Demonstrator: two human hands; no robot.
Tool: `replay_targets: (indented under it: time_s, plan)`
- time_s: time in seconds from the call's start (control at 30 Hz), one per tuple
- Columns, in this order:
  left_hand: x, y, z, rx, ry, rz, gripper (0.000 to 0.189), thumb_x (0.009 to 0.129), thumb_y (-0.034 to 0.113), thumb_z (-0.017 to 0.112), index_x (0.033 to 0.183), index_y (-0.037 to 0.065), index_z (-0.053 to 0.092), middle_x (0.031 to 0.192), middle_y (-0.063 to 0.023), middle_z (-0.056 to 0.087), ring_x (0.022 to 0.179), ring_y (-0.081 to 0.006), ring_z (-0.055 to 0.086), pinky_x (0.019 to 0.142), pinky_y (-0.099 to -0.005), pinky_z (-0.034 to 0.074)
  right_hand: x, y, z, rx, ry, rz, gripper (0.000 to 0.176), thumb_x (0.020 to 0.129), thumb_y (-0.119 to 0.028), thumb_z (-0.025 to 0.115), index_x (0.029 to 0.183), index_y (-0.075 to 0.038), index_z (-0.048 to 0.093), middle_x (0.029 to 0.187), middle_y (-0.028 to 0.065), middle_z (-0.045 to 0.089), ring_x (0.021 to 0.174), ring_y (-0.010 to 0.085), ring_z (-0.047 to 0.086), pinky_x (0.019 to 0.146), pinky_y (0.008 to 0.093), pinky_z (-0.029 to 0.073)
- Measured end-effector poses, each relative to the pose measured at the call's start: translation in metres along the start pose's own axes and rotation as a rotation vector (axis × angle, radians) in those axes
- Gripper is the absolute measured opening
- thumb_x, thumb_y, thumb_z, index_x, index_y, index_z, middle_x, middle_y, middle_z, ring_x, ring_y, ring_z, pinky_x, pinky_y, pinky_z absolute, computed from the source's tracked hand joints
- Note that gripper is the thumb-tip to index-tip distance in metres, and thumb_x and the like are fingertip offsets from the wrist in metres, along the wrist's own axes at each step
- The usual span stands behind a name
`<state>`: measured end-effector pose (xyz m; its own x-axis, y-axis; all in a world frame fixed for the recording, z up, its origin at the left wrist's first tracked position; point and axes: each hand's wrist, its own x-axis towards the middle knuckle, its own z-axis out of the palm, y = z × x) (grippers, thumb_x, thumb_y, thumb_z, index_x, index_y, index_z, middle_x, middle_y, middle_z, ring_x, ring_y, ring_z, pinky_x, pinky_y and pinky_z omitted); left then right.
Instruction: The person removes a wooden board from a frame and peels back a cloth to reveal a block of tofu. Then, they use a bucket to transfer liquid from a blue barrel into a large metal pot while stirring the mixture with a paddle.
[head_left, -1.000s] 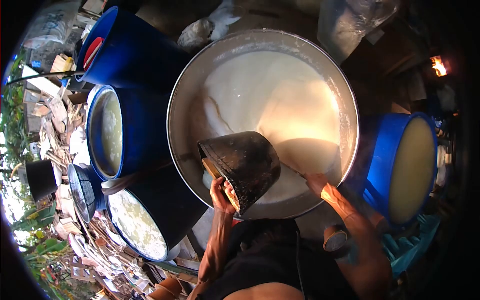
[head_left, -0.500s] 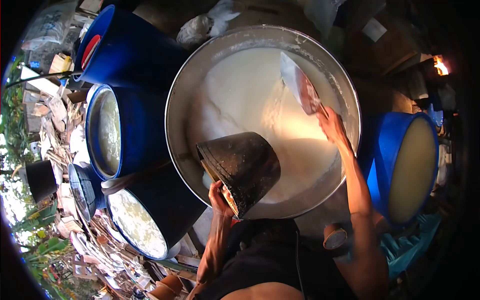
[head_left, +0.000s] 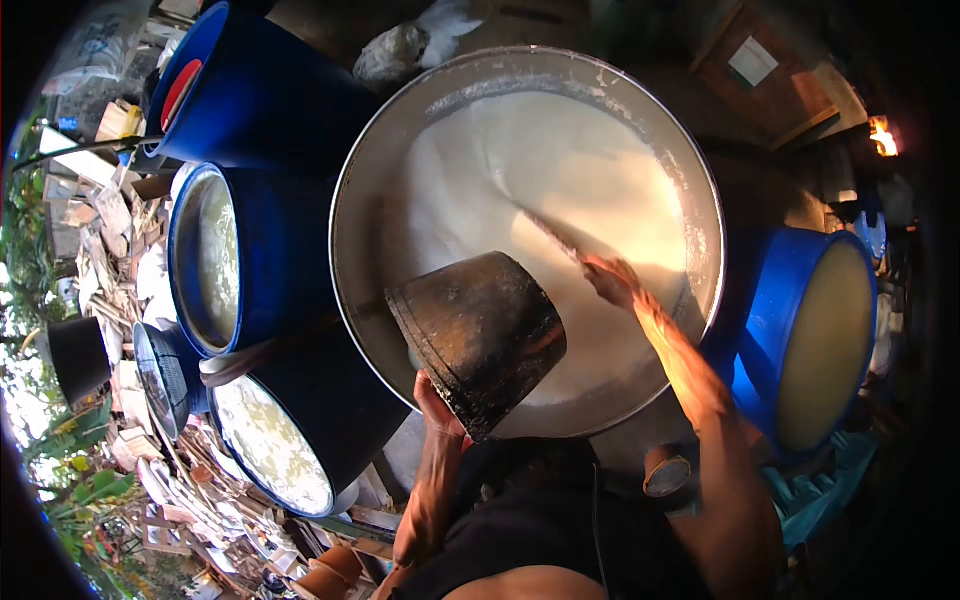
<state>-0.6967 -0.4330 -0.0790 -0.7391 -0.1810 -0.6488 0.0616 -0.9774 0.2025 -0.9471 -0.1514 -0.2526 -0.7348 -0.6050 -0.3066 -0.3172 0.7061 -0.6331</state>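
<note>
A wide metal vat (head_left: 352, 262) holds milky white liquid (head_left: 560, 150). My left hand (head_left: 437, 402) grips the rim of a dark, stained bucket (head_left: 480, 335), which lies tilted over the near left side of the vat; its mouth faces left, so its inside is mostly hidden. Over the middle of the liquid, my right hand (head_left: 612, 280) is closed on a flat paddle (head_left: 548, 235). The paddle shows nearly edge-on, with its far end down in the liquid.
Blue barrels (head_left: 290, 260) line the left side, two with pale liquid at the top. Another blue barrel (head_left: 760, 330) with yellowish liquid stands right. A small brown pot (head_left: 665, 472) sits near my right arm. Fire (head_left: 882, 137) burns far right; scrap wood (head_left: 115, 220) lies far left.
My right hand has moved left and toward me with the paddle, whose blade has turned edge-on and dipped into the liquid. The bucket has shifted only slightly.
</note>
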Motion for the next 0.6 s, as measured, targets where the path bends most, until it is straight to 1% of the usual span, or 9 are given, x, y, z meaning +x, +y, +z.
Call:
replay_targets:
  time_s: [0.2,0.27,0.3,0.37,0.4,0.43,0.5,0.57,0.6]
  plan:
    - [-0.008,0.003,-0.008,-0.032,0.024,0.003,0.049,0.094,0.034,0.046,0.124,0.0,0.062,0.12,-0.0186,0.067,0.109,-0.0352,0.065,0.097,-0.0494,0.052,-0.128,-0.024,0.022,-0.249,-0.09,-0.016,0.026,0.093,-0.022,0.059,0.113,-0.006,0.057,0.076,0.0202,0.068,0.073,0.0416,0.067,0.067,0.0521,0.053]
    - [-0.009,0.005,-0.01,0.028,0.076,0.032,0.047,0.096,0.033,0.045,0.124,-0.001,0.062,0.12,-0.0176,0.067,0.109,-0.0341,0.065,0.098,-0.0477,0.052,-0.154,-0.039,0.012,-0.348,-0.284,0.027,0.025,0.086,-0.017,0.059,0.107,-0.006,0.065,0.084,0.0182,0.068,0.077,0.0378,0.069,0.069,0.0494,0.054]
    - [-0.011,0.005,-0.012,0.032,0.066,0.039,0.047,0.095,0.033,0.046,0.124,0.0,0.062,0.12,-0.0173,0.067,0.109,-0.0339,0.065,0.098,-0.0478,0.051,-0.168,-0.039,0.001,-0.351,-0.277,0.048,0.025,0.086,-0.017,0.059,0.107,-0.006,0.065,0.084,0.0182,0.068,0.077,0.0378,0.069,0.069,0.0494,0.054]
    - [-0.01,0.01,-0.024,0.072,0.126,0.053,0.047,0.094,0.032,0.047,0.125,0.0,0.061,0.121,-0.0173,0.067,0.109,-0.0342,0.065,0.099,-0.0487,0.051,-0.206,-0.039,-0.027,-0.502,0.055,-0.308,0.017,0.084,-0.015,0.06,0.098,-0.007,0.066,0.079,0.0192,0.066,0.077,0.0372,0.068,0.068,0.0495,0.053]
    - [-0.011,0.01,-0.02,0.106,0.115,0.048,0.048,0.094,0.033,0.049,0.127,0.001,0.061,0.121,-0.0173,0.067,0.11,-0.0346,0.064,0.1,-0.0495,0.051,-0.192,-0.045,-0.055,-0.302,-0.26,-0.082,0.011,0.082,-0.013,0.062,0.091,-0.006,0.065,0.072,0.0186,0.063,0.077,0.038,0.067,0.067,0.0493,0.052]
    - [-0.014,0.01,-0.013,0.09,0.084,0.026,0.05,0.094,0.035,0.048,0.129,0.002,0.06,0.123,-0.0177,0.066,0.111,-0.0353,0.064,0.1,-0.0503,0.051,-0.19,-0.059,-0.09,-0.102,-0.326,0.093,0.012,0.083,-0.013,0.065,0.089,-0.002,0.065,0.073,0.0213,0.064,0.076,0.0394,0.066,0.064,0.0483,0.051]
    - [-0.014,0.011,-0.018,0.139,0.091,0.037,0.051,0.095,0.037,0.046,0.13,0.002,0.058,0.125,-0.0178,0.064,0.111,-0.0357,0.064,0.099,-0.0509,0.051,-0.193,-0.046,-0.127,0.104,-0.287,-0.018,0.02,0.089,-0.02,0.064,0.087,0.0,0.064,0.074,0.023,0.066,0.065,0.0372,0.067,0.06,0.0457,0.051]
    - [-0.014,0.012,-0.021,0.188,0.12,0.053,0.052,0.095,0.038,0.045,0.132,0.003,0.058,0.126,-0.0178,0.064,0.111,-0.0361,0.063,0.098,-0.0516,0.052,-0.189,-0.085,-0.174,0.281,-0.352,0.478,0.025,0.093,-0.026,0.062,0.097,-0.001,0.064,0.069,0.0135,0.064,0.059,0.0251,0.064,0.055,0.0404,0.049]
    - [-0.013,0.013,-0.025,0.225,0.109,0.069,0.052,0.096,0.039,0.045,0.132,0.003,0.058,0.125,-0.0174,0.064,0.112,-0.0361,0.063,0.097,-0.052,0.052,-0.183,-0.088,-0.176,0.33,-0.25,0.527,0.026,0.094,-0.027,0.061,0.101,-0.002,0.063,0.067,0.0104,0.063,0.058,0.0209,0.062,0.053,0.0386,0.048]
